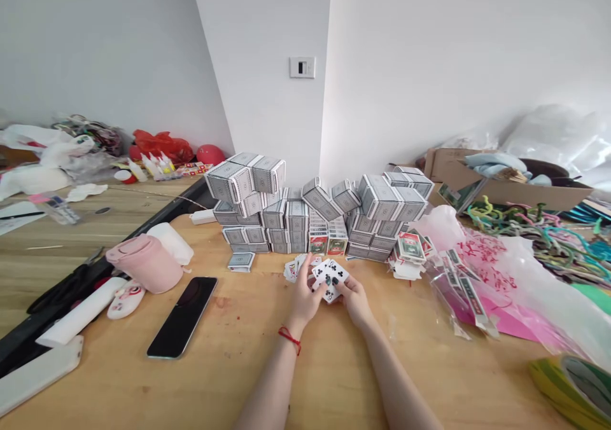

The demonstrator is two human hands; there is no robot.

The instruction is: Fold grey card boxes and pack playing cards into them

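Head cam here, looking down at our two bare hands over a wooden table (pixel 229 379). We've got a small fan of playing cards (pixel 329 280) between the hands, right in front of us near the middle of the table, with black clubs showing on the faces. Our left hand (pixel 303 293), red string bracelet (pixel 289 339) on the wrist, is closed on the left side of the fan, and our right hand (pixel 356 299) is curled around its lower right side, so both are gripping the cards. Just left of them, a few loose cards (pixel 292 270) lie on the tabletop. On the far side there's a big stacked wall of grey-and-white card boxes (pixel 286 217), with two open packs (pixel 327 239) in front of it and a single box (pixel 241 261) off to the left. To our right, more packs (pixel 410 247) sit near a pink-printed plastic bag (pixel 482 271). To our left we have a black phone (pixel 182 317) lying face up and a pink cup-shaped container (pixel 146 263). Far right, there's a cardboard box (pixel 501 191) behind a pile of twisted pipe cleaners (pixel 534 233)
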